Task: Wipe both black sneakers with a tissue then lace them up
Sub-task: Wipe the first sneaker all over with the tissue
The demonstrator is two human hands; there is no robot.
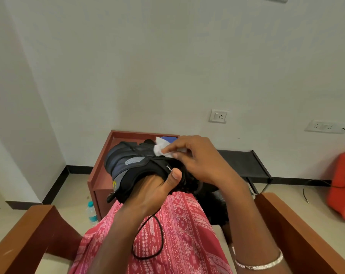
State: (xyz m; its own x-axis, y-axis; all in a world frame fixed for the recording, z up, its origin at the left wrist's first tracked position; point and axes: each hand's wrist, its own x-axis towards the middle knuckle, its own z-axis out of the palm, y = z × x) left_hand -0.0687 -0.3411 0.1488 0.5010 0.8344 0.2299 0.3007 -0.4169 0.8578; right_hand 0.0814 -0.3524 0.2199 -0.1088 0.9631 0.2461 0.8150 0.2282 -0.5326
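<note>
Centre frame, left grip [157, 186] clasps the sneaker [132, 165] by its collar while right grip [199, 159] pinches the tissue [159, 149] onto the upper: press hard and it could twist free, or the dangling lace [159, 234] might snag.

black sneaker [136, 165], white tissue [160, 149], pink patterned garment [179, 224]

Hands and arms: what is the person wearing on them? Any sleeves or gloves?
No gloves or sleeves show: the left hand and right hand are bare, as are both forearms. A thin silver metal bangle circles the right wrist. No rings or watch are visible.
</note>
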